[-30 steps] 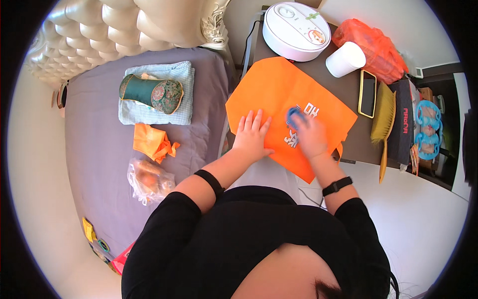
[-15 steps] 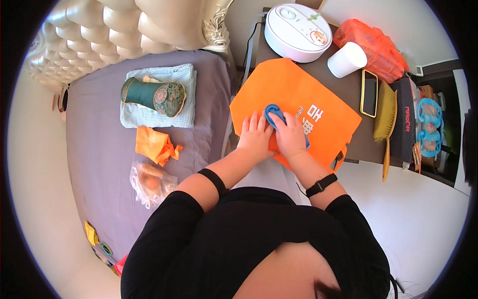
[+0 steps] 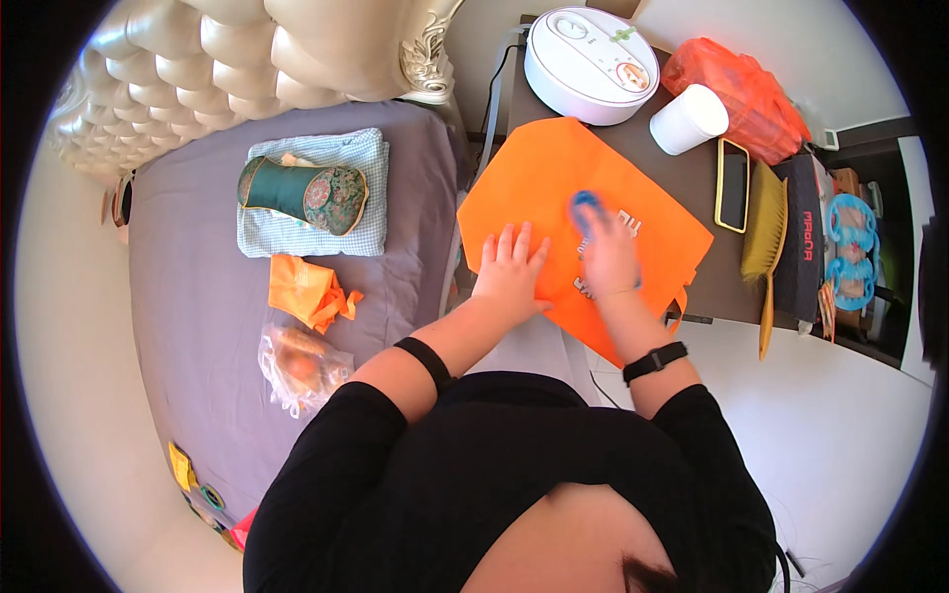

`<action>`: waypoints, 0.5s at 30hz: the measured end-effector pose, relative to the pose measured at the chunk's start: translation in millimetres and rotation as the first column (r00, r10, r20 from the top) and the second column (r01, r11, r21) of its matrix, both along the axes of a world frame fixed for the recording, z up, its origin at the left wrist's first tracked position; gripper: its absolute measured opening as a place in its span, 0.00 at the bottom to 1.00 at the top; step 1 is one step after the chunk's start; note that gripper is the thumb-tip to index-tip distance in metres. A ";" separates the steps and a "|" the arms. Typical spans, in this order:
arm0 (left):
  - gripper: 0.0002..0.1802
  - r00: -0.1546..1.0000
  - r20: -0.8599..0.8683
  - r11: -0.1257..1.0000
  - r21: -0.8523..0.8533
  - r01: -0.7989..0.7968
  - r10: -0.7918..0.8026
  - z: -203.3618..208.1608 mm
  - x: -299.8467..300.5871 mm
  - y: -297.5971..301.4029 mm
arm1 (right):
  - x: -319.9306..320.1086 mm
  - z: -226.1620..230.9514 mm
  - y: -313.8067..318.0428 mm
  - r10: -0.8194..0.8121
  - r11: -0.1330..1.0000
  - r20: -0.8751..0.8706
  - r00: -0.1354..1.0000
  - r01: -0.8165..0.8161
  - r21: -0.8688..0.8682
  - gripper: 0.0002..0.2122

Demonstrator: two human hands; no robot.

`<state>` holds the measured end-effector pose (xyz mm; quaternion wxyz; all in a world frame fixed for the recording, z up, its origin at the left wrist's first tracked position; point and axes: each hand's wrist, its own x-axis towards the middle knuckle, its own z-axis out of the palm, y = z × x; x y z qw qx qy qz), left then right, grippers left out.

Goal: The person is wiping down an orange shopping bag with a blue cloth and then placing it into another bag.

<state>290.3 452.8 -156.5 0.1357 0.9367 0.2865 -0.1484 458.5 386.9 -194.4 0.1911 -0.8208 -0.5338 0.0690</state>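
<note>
An orange fabric bag (image 3: 544,178) with white lettering lies flat on the dark table (image 3: 682,193), its handle at the lower right corner. My left hand (image 3: 509,282) rests open on the bag's left part, fingers spread and palm down. Over the lettering, my right hand (image 3: 611,259) presses on a blue cloth (image 3: 590,210). The cloth is bunched under the fingers and sticks out past them, blurred by motion. Part of the lettering is hidden by this hand.
Behind the bag stand a round white appliance (image 3: 593,69), a white cup (image 3: 689,121) and a red plastic bag (image 3: 736,94). A phone (image 3: 733,185) and a yellow-bristled brush (image 3: 764,227) lie to the right. On the bed are a green pillow (image 3: 287,190), orange fabric (image 3: 306,290) and a clear bag (image 3: 300,368).
My right hand has slid right with the blue cloth, away from my left hand. My left hand now lies spread on the bag by itself.
</note>
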 end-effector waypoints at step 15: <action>0.52 0.996 -0.072 0.999 -0.011 0.047 -0.048 2.8 -1.8 2.5 | 74.6 2.6 -38.7 -0.345 0.939 0.022 0.938 0.344 0.029 0.27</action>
